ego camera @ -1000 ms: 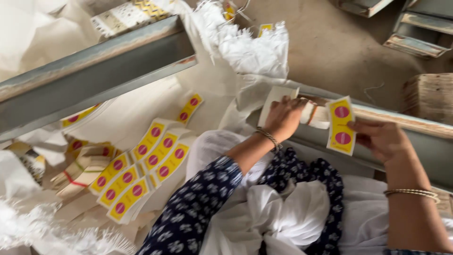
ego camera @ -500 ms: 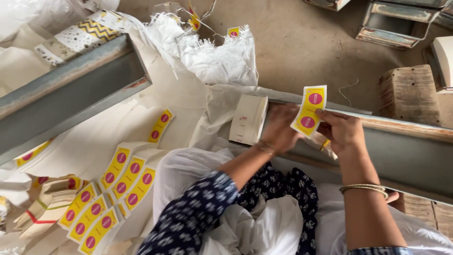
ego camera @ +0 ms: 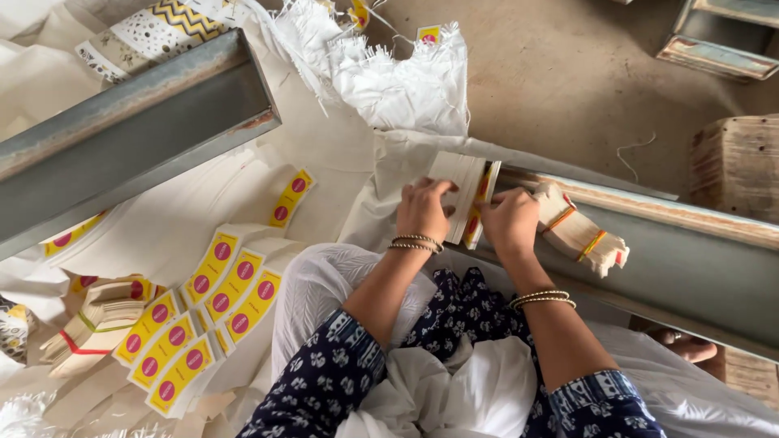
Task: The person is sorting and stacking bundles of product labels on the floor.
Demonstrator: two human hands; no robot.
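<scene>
Both forearms stretched forward, wrists bent down. Left hand (ego camera: pixel 422 212) and right hand (ego camera: pixel 510 223) closed around a stack of white cards (ego camera: pixel 464 195) with yellow labels, pressed on the metal beam (ego camera: pixel 690 259) edge.

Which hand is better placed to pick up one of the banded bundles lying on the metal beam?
Likely the right hand: the banded bundles lie just beside it on the beam. The left hand rests across the white stack, on the far side from them.

Probably workshop: label stacks (ego camera: pixel 219 304), steel beams (ego camera: pixel 130 138)
</scene>
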